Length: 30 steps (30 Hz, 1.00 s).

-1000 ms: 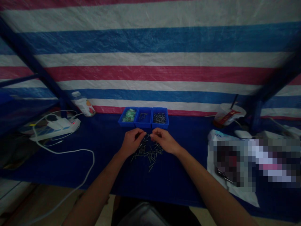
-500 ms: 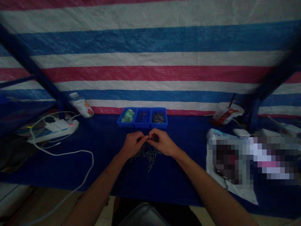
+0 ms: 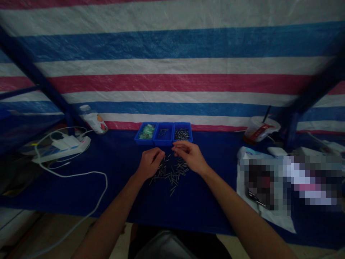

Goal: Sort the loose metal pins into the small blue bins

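Observation:
A heap of small metal pins (image 3: 172, 173) lies on the dark blue table (image 3: 121, 187) in front of me. My left hand (image 3: 150, 162) rests at the heap's left edge with its fingers curled in a pinch; what it holds is too small to name. My right hand (image 3: 190, 155) hovers over the heap's far right side, fingers bent and close together, just short of three joined blue bins (image 3: 164, 138). The right bin (image 3: 182, 134) holds metal pins, the middle bin (image 3: 163, 133) a few, the left bin (image 3: 147, 131) green parts.
A white power strip (image 3: 63, 146) with cables (image 3: 88, 201) lies at the left, a bottle (image 3: 93, 120) behind it. A lidded cup with a straw (image 3: 260, 130) stands at the back right. White cloth (image 3: 265, 212) and blurred items lie at the right. A striped tarp (image 3: 172, 72) backs the table.
My hands, pinched together over the heap, have parted. The right hand has moved up and away toward the blue bins; the left stays at the heap's left edge.

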### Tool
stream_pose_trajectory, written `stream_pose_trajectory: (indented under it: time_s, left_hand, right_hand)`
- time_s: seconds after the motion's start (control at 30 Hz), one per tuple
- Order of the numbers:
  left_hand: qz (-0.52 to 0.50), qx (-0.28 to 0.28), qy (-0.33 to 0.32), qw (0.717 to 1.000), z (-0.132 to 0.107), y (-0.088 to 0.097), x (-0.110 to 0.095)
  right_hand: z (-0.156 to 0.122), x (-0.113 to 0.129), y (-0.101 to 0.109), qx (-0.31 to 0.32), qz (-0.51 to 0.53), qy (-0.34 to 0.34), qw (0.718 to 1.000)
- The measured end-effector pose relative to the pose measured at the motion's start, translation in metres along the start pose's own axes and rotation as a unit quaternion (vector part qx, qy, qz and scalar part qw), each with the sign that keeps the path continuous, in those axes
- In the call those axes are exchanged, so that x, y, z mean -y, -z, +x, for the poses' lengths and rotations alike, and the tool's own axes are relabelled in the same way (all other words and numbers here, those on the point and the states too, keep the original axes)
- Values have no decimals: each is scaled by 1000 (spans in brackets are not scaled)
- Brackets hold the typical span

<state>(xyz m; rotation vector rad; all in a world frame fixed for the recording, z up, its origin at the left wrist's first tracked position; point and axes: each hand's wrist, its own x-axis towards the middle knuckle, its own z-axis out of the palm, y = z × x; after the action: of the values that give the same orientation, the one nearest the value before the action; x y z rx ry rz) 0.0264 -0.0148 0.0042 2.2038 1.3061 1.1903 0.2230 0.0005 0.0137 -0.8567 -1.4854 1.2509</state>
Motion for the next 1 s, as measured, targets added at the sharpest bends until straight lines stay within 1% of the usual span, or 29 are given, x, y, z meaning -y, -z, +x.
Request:
stream_pose_trajectory:
  time_s: [0.1,0.2,0.33,0.47,0.53,0.57,0.63,0.7,0.73,0.8,0.87,0.9,0.93,1.0]
  left_hand:
    - [9,4,3,1000,0,0,-1]
    - [17,9,-1,1000,1,0,-2]
    - [15,5,-8,1000,1,0,-1]
    - [14,3,-5,1000,1,1,-1]
    - [18,5,-2,1000,1,1,-1]
    - [20,6,0,1000,1,1,-1]
    - [23,7,1,1000,1,1,-1]
    - [28,6,2,1000,1,1,-1]
    - [30,5,2,1000,1,1,-1]
    - [33,6,2,999,1,1,-1]
    - [36,8,1,999,1,1,-1]
    - [38,9,1,999,1,1,-1]
    - [40,9,0,999,1,1,0]
    - [43,8,-1,999,1,1,0]
  right_hand:
    - [3,4,7,-43,64,-37,996]
    - [4,4,13,-78,106,-82,988]
    - [5,-2,19,-101,100,-141,980]
    - [7,-5,20,-155,92,-160,971]
    - [8,-4,21,-189,71,-161,966]
    - [8,-4,23,-203,41,-157,966]
    - [9,-2,28,-217,-70,-127,965]
    - [7,0,34,-194,-226,-83,951]
    - [5,2,38,-163,-301,-71,937]
    - [1,4,43,-74,-412,-81,905]
    - [-3,5,45,6,-470,-109,876]
    - [-5,5,45,31,-487,-117,865]
    - [-6,4,45,46,-498,-119,858]
    - [-7,1,42,54,-513,-116,849]
